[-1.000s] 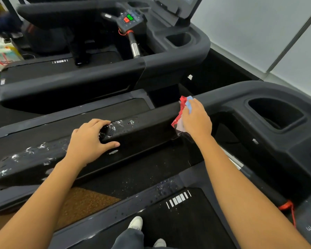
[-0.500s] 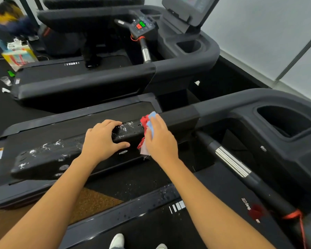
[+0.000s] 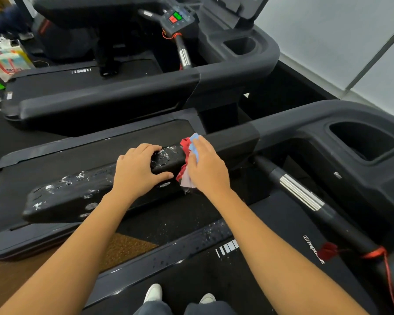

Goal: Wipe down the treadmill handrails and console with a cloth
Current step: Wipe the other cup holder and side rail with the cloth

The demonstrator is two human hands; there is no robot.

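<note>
**Supervisor:** Report hand status.

**Operator:** I see both hands on the near treadmill's black padded handrail (image 3: 77, 189), close together but not touching. The left hand (image 3: 137, 169) grips the handrail, fingers curled over its top edge and thumb set against the near face. The right hand (image 3: 205, 167) lies just to its right, fingers laid fairly flat, pressing down on the cloth.

**Supervisor:** Locate the cloth.

**Operator:** I read the crumpled red, blue and white cloth (image 3: 188, 148) as trapped between the right palm and the handrail. Its red and blue part shows by the fingertips on top of the handrail. A pale part hangs down the near face below the palm, just beside the left thumb tip.

**Supervisor:** Surface condition?

**Operator:** White foamy droplets (image 3: 64, 180) spot the handrail to the left of the left hand, and one patch shows between the two hands. Finer droplets speckle the glossy black side strip (image 3: 191, 244) of the deck below.

**Supervisor:** Console position?

**Operator:** The dark grey moulded plastic console (image 3: 328, 123), with its recessed cup holder (image 3: 364, 142), lies to the right, well apart from both hands. A black grip bar with a chrome band (image 3: 300, 194) runs below it. I note a red cord (image 3: 378, 255) tied near the bar's lower end.
</note>
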